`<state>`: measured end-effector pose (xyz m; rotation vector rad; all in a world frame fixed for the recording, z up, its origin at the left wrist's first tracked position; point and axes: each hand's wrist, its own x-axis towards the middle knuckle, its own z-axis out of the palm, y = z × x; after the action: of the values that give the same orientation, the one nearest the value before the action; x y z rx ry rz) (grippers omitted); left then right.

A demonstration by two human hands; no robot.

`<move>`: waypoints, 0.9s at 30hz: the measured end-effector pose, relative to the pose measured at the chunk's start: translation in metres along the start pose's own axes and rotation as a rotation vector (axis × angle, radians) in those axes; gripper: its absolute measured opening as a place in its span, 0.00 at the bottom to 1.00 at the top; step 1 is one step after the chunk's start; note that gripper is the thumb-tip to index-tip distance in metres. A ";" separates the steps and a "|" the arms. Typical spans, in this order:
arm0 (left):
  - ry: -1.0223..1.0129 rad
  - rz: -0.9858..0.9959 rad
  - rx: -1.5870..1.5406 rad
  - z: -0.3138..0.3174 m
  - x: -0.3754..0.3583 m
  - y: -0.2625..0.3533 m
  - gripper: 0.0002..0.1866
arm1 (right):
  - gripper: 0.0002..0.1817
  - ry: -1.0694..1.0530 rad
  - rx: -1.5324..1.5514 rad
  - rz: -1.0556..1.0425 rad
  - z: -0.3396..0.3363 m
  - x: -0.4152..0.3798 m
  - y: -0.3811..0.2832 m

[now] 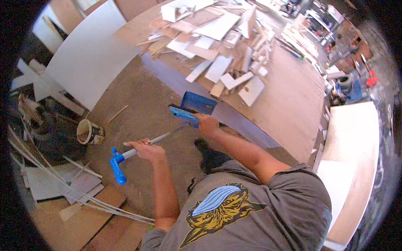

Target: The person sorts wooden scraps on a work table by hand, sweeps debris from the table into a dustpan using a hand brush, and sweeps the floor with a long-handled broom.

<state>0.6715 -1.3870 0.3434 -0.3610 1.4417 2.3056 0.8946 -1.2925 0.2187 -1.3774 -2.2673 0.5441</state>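
My left hand (pixel 148 150) is closed around a pale pole (pixel 167 135) that slants across the floor in front of me. A bright blue grip (pixel 117 166) caps its lower-left end. Toward the other end is a blue dustpan (pixel 194 102), close to the side of the wooden platform. My right hand (pixel 208 124) is closed on a blue brush (pixel 183 113) with dark bristles, just in front of the dustpan. The brush overlaps the pole's upper end, so the joint there is hidden.
Wood offcuts (pixel 222 46) are heaped on the platform (pixel 289 104) ahead. A bucket (pixel 85 131) stands on the floor to the left, near a stick (pixel 118 113). Large white panels (pixel 90 54) lean at upper left. Boards (pixel 347 167) lie at right; thin strips (pixel 83 192) cross the lower left.
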 end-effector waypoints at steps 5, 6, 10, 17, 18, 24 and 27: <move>0.019 0.077 -0.084 0.020 0.079 0.015 0.26 | 0.20 -0.084 -0.014 0.022 0.046 0.074 -0.037; 0.011 0.105 -0.080 0.029 0.095 0.019 0.26 | 0.20 -0.098 -0.004 0.024 0.059 0.093 -0.041; 0.043 0.098 -0.140 0.086 0.160 0.045 0.26 | 0.22 -0.057 0.065 -0.053 0.109 0.177 -0.065; -0.022 0.223 -0.168 0.153 0.282 0.097 0.25 | 0.22 -0.018 0.140 -0.061 0.147 0.306 -0.164; -0.015 0.226 -0.173 0.164 0.297 0.105 0.25 | 0.21 -0.021 0.123 -0.049 0.151 0.324 -0.178; 0.032 0.231 -0.185 0.224 0.425 0.138 0.23 | 0.16 0.035 0.140 -0.033 0.241 0.437 -0.223; -0.037 0.149 -0.144 0.253 0.503 0.147 0.23 | 0.17 0.136 0.246 0.036 0.251 0.487 -0.275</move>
<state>0.1550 -1.1197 0.3616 -0.2579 1.3297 2.5289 0.3561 -1.0012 0.2336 -1.2933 -1.9969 0.6946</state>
